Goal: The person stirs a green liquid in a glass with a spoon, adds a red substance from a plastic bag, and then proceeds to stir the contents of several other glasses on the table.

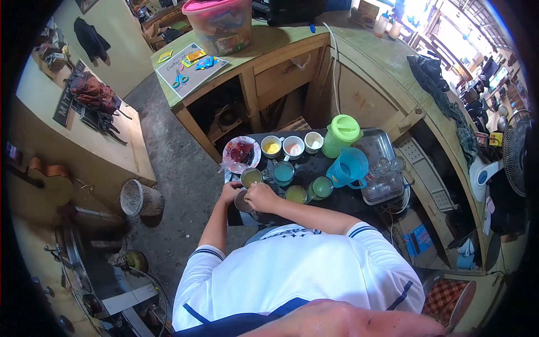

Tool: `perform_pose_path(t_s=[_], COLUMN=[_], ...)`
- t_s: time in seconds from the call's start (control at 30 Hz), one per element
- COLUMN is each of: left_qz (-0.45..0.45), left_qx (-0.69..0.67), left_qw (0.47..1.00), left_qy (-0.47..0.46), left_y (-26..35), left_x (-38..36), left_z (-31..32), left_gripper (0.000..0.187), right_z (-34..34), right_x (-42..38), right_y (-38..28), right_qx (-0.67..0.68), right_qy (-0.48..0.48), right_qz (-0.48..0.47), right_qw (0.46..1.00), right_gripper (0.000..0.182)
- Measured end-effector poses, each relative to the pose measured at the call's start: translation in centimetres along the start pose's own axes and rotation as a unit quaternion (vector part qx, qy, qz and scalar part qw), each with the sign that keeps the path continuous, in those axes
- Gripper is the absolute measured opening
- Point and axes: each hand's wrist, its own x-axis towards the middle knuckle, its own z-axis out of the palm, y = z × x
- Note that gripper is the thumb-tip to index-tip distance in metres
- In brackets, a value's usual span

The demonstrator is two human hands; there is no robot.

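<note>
My left hand (229, 192) is closed at the left side of a brownish cup (242, 202) near the dark table's front edge. My right hand (261, 197) is closed above the cup's right side; its fingers hide whatever they grip. Just beyond both hands stands a glass of yellowish drink (251, 177). Farther right are a glass of blue-green drink (283, 173), a second yellowish glass (296, 194) and a green one (321, 188). A patterned bowl (227, 150) with a red item in plastic sits behind my left hand.
White cups (293, 147) with powder stand along the back, beside a green lidded pitcher (342, 133) and a blue jug (347, 167). A metal tray (380, 140) holds upturned glasses. The wooden counter (269, 48) carries scissors (180, 79), sachets and a plastic tub (220, 28). A bucket (135, 197) stands left.
</note>
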Motion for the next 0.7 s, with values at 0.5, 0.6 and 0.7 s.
perform_pose_path(t_s=[0.5,0.6,0.7], left_qz=[0.005,-0.003,-0.001], left_qx=[0.019,0.004,0.004], left_qw=[1.000,1.000,1.000], left_qy=[0.010,-0.015,0.010], left_y=[-0.9,-1.1,-1.7], left_x=[0.3,0.5,0.8], left_z=[-0.1,-0.3,-0.1], left_gripper=[0.042,0.044,0.046], right_z=[-0.7,-1.3,-0.9], right_x=[0.8,0.6,0.7], right_y=[-0.2,-0.4,-0.3], right_qx=[0.048,0.005,0.023], right_qy=[0.053,0.078,0.021], right_qz=[-0.037,-0.059,-0.037], right_qw=[0.997,0.995,0.999], right_gripper=[0.010,0.012,0.012])
